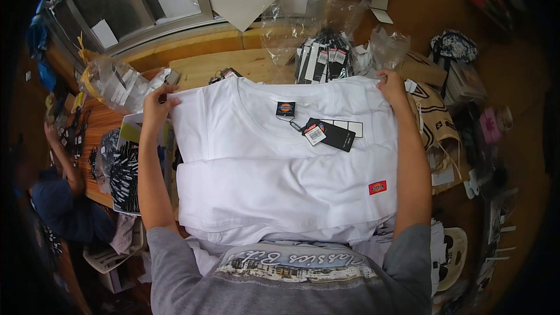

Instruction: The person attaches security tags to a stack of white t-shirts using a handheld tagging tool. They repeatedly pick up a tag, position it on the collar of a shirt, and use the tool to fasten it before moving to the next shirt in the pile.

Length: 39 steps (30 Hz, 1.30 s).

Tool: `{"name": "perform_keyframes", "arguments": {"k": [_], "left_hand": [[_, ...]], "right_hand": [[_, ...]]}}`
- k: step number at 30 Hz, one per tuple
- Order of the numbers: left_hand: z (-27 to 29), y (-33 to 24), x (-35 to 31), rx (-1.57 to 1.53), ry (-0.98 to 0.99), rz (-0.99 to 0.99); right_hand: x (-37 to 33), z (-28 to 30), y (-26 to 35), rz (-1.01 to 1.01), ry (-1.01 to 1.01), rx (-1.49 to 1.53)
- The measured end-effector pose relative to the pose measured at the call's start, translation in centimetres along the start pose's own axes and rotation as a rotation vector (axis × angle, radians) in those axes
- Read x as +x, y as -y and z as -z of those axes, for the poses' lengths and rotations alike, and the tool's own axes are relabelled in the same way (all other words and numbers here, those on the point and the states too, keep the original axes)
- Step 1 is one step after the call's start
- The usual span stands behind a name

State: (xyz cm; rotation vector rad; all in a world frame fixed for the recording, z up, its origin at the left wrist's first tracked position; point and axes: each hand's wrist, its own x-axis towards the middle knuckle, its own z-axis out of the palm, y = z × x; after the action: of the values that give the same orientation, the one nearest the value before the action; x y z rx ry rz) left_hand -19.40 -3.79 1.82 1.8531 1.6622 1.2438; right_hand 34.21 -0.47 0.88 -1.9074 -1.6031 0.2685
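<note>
A white T-shirt (262, 192) is spread in front of me, its round neckline at the far side and its lower part folded across the front. My left hand (157, 106) pinches the cloth at the far left corner. At the far right corner, my right hand (393, 88) grips the shirt between thumb and fingers. Inside the neckline sits a square black label (285, 109). A black hang tag (339, 138) with a white sticker lies on the shirt's upper middle, tied by a cord. Near the right edge of the fold is a small red patch (377, 188).
Bundled black tags (322, 61) in clear plastic stand beyond the shirt on a wooden table (198, 69). A box of tags (125, 184) is by my left forearm. Crumpled plastic bags (119, 84) lie far left, a printed brown bag (434, 122) right. Another person (64, 198) works at left.
</note>
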Motion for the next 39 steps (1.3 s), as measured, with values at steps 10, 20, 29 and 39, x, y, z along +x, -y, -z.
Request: {"name": "perform_keyframes", "arguments": {"k": [10, 20, 29, 39], "left_hand": [[-1.8, 0.8, -0.6, -0.545, -0.113, 0.238], [4.9, -3.1, -6.8, -1.501, 0.69, -0.615], [1.2, -11.8, -6.3, -0.231, 0.799, -0.448], [-8.6, 10.3, 11.4, 0.39, 0.381, 0.264]], "right_hand": [[-1.5, 4.3, -1.1, -0.269, 0.315, 0.844], [-11.7, 13.8, -7.0, 0.412, 0.47, 1.308], [-15.0, 13.5, 4.4, 0.359, 0.264, 0.16], [-17.0, 11.2, 20.8, 0.943, 0.38, 0.92]]}}
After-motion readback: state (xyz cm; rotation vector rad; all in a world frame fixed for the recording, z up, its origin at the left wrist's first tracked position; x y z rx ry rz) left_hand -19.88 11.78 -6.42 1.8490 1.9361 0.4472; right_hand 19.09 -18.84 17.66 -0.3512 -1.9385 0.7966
